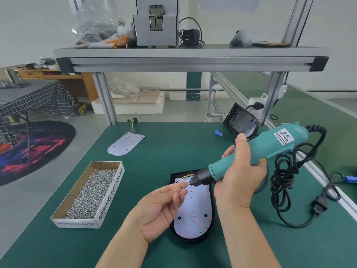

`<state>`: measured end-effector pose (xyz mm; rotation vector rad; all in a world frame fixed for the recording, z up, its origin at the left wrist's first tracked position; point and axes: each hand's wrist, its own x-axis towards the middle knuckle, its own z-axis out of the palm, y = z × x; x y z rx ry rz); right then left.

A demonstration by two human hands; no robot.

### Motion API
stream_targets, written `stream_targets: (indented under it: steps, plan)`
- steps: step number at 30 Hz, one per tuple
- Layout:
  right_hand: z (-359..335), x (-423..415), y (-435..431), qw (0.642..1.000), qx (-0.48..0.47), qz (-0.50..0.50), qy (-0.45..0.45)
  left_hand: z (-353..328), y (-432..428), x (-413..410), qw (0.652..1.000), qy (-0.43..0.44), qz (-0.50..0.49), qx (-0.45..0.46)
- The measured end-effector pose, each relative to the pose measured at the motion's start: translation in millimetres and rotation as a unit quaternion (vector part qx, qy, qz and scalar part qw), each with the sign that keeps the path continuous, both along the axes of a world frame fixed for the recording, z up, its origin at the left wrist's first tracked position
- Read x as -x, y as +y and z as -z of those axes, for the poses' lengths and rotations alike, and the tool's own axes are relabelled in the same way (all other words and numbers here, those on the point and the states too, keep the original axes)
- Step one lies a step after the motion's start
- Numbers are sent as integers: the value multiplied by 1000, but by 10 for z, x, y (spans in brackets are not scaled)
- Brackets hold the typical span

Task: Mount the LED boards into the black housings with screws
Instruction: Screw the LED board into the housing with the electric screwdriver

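Note:
A white LED board (195, 213) with red dots lies inside a black housing (211, 227) on the green table, just in front of me. My right hand (241, 171) grips a teal electric screwdriver (270, 147), tilted down to the left, its bit over the board's far end. My left hand (164, 206) pinches a small screw (183, 186) at the bit's tip. A second LED board (125, 144) lies loose at the far left. Another black housing (241, 120) leans against the frame post at the far right.
An open cardboard box (114, 182) full of several screws sits to the left. The screwdriver's coiled black cord (286, 182) and plug (319, 206) lie to the right. A blue connector (218, 132) lies near the far housing. An aluminium shelf (189, 55) spans overhead.

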<state>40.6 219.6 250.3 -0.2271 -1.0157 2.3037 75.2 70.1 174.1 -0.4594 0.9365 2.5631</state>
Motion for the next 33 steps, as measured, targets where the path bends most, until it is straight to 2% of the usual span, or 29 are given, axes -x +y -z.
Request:
stream_targets:
  steps: [16, 22, 29, 33]
  plan:
    - [43, -24, 9, 1000, -4, -6, -25, 20, 50, -34, 1000, 13, -25, 15]
    - [66, 5, -10, 999, -14, 11, -31, 20, 188, -75, 991, 81, -70, 78]
    - [169, 136, 55, 995, 46, 4, -92, 53, 237, -98, 961, 153, -118, 196]
    - [189, 192, 51, 994, 59, -5, -90, 37, 198, -83, 971, 148, -90, 164]
